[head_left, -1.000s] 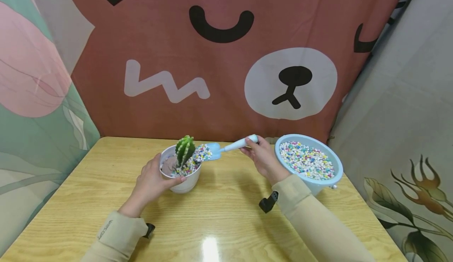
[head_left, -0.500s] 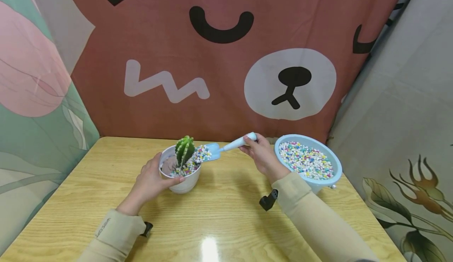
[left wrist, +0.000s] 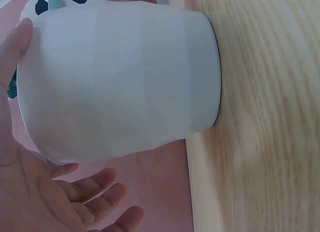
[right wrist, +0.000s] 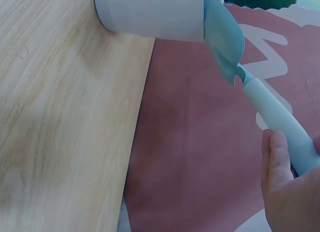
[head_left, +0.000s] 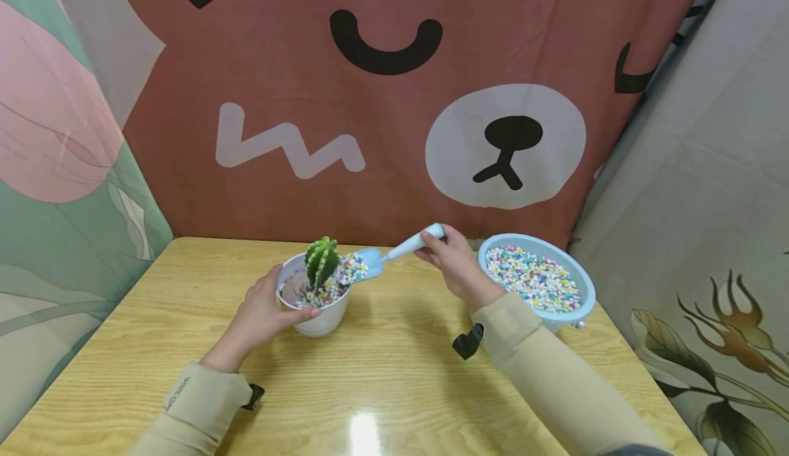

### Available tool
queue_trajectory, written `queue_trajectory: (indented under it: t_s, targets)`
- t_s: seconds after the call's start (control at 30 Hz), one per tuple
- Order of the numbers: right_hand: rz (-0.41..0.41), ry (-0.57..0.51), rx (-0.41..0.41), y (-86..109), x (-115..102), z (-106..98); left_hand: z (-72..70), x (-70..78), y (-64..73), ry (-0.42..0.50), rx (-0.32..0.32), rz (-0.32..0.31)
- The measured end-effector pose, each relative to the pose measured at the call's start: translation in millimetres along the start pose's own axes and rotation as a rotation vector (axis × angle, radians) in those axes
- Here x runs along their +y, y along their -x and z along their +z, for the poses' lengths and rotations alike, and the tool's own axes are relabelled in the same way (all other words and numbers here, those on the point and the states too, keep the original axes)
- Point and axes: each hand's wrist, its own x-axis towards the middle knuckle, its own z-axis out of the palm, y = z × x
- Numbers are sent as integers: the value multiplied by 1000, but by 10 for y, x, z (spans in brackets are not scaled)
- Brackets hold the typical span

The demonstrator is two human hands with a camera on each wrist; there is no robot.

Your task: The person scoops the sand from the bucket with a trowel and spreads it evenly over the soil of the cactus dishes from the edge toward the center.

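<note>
A white flower pot (head_left: 322, 320) stands on the table and holds a green cactus (head_left: 322, 262), brown soil and coloured pebbles. My left hand (head_left: 261, 312) holds the pot by its rim from the left, thumb in front; in the left wrist view several fingertips (left wrist: 131, 217) stick out away from the wall. My right hand (head_left: 456, 264) grips the handle of a light blue shovel (head_left: 409, 246). The shovel's blade, with pebbles on it, tilts down over the pot's right rim. The right wrist view shows the blade's underside (right wrist: 225, 39) against the rim.
To the right stands a light blue bucket (head_left: 587, 305) with many coloured pebbles, close to the right forearm. The wooden table (head_left: 370, 374) ends at a brown curtain (head_left: 394, 196) with a bear print. A grey curtain (head_left: 709, 189) hangs on the right side.
My right hand has lifted the shovel's handle slightly and moved it a little left, so the shovel tilts more steeply. The pot and left hand have stayed nearly in place.
</note>
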Motion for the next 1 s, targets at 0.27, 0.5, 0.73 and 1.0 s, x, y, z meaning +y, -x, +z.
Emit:
queue_trajectory:
  t_s: [0.27,0.5,0.73,1.0]
  targets:
    - [8,17,0,-23,-44,6,-18,11,-10,2,2,18]
    - [-3,30,-8,-24,-47,-3,-37,-16,-30,34,-22,20]
    - [-2,44,-4,-25,-52,2,-52,-36,-56,72,-48,15]
    - [13,63,-2,-16,-45,21,-62,-109,-85,130,-98,18]
